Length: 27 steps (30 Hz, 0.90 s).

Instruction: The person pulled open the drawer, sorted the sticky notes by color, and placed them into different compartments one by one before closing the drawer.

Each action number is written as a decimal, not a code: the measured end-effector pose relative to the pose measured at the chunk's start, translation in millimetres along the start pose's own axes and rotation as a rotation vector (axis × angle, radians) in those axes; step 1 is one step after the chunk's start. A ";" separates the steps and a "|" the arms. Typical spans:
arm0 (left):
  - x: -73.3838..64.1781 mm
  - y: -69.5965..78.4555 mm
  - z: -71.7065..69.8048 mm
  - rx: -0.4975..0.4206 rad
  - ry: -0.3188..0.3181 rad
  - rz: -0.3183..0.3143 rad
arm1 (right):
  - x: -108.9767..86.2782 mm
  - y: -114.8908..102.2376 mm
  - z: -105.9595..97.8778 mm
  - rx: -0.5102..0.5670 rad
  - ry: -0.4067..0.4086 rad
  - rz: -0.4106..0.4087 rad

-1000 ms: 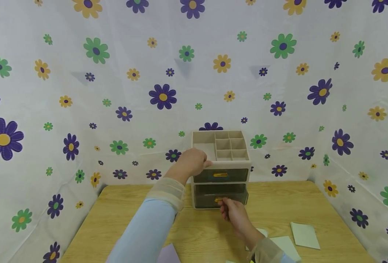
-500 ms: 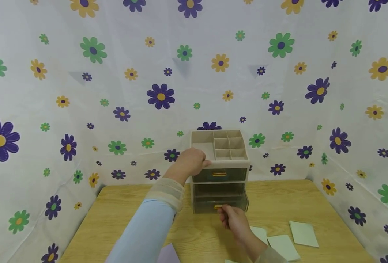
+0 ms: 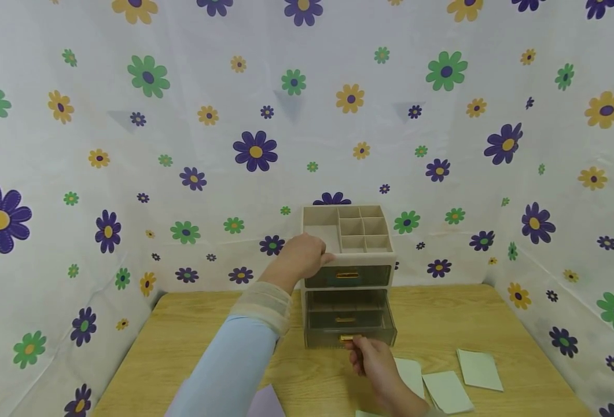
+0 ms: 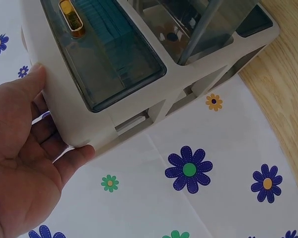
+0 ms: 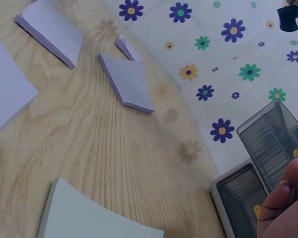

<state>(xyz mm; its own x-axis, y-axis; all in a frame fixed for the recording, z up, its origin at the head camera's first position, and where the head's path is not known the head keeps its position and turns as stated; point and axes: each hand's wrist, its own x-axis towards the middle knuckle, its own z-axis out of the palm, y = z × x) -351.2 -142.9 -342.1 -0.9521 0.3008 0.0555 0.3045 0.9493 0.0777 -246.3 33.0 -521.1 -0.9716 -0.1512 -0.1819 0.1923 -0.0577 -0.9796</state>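
A cream desktop drawer organizer (image 3: 348, 258) stands at the back of the table, with smoky see-through drawers. My left hand (image 3: 304, 255) grips its top front left corner; in the left wrist view the fingers of that hand (image 4: 30, 153) curl round the edge. With thumb and finger my right hand (image 3: 377, 365) pinches the gold handle (image 3: 347, 337) of the pulled-out middle drawer (image 3: 350, 330). Another gold handle (image 3: 345, 319) shows through that drawer. The top drawer (image 4: 104, 54) is closed and something teal shows behind its front.
Pale green note pads (image 3: 480, 369) lie to the right of my right hand, and a purple sheet or pad (image 3: 267, 402) lies at the front. Several lilac-looking pads (image 5: 126, 82) show in the right wrist view. A flowered cloth (image 3: 254, 87) hangs behind the wooden table (image 3: 208, 347).
The middle drawer has slid out toward me, from slightly out to much farther, with my right hand on its handle. My left hand keeps its grip on the corner.
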 end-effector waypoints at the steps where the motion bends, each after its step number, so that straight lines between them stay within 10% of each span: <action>1: 0.4 -0.2 0.6 0.002 0.001 0.000 | -1.5 -0.1 -0.3 -0.002 -0.001 0.002; 27: -1.5 1.1 -1.2 -0.022 -0.001 -0.002 | -18.6 5.8 -1.9 0.021 -0.042 0.001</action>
<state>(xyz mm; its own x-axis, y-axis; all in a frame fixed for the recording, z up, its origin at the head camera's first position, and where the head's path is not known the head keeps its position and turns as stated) -349.4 -142.4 -340.9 -0.9528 0.2986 0.0538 0.3027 0.9479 0.0996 -227.3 37.4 -523.6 -0.9649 -0.1927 -0.1786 0.1965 -0.0778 -0.9774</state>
